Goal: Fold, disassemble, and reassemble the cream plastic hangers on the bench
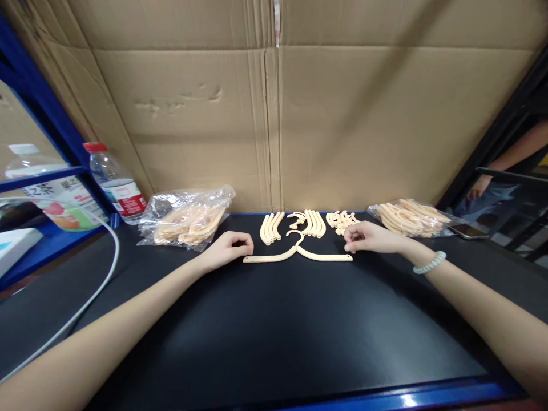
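Note:
A cream plastic clothes hanger (274, 258) lies in the middle of the black table, two curved arms spread wide and a hook (298, 238) pointing away from me. Beside its left end rests my left hand (226, 250), fingers curled in, with nothing visible between them. My right hand (366, 237) is just beyond the right end, its fingers also curled together and nothing showing in them. Whether either hand touches the hanger I cannot tell. Behind the hanger are loose hanger arms in a left row (271, 228) and a right row (314, 223). Small hook pieces (340, 221) lie near my right fingertips.
Clear bags of hanger parts stand at the left (188, 220) and right (409, 217). A phone (468, 230) lies by the right bag. A red-capped bottle (117, 188), a white cable (112, 257) and a blue shelf frame border the left. Cardboard (192, 114) walls the back. Another person's hand (479, 186) shows at right.

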A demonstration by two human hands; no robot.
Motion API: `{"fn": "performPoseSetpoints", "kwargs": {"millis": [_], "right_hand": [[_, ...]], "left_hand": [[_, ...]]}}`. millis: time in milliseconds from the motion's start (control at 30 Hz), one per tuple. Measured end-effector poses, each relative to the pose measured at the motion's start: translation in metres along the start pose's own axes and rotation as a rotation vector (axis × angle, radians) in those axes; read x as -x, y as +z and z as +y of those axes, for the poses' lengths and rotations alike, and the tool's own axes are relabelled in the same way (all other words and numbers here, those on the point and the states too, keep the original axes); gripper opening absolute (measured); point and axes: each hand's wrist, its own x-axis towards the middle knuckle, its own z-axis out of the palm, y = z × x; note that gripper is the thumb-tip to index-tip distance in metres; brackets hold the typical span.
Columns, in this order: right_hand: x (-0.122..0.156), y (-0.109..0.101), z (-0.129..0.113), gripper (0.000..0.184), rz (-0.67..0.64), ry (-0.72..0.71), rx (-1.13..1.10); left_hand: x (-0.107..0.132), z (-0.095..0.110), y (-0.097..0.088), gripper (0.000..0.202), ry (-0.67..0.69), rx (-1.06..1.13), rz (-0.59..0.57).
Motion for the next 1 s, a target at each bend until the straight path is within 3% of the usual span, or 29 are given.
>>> {"fn": "performPoseSetpoints", "kwargs": {"millis": [367,733,1000], "right_hand": [[-0.002,-0.001,0.009,0.033,0.038,-0.033,0.005],[-0.001,0.001,0.010,0.027,0.186,-0.060,0.024],[-0.003,0.006,0.016,0.019,0.283,-0.096,-0.067]], "left_hand": [[-0.002,-0.005,0.002,0.022,0.000,0.050,0.065],[-0.004,-0.007,0.004,0.023,-0.007,0.084,0.102],[-0.006,-0.019,0.009,0.021,-0.003,-0.009,0.318]]}}
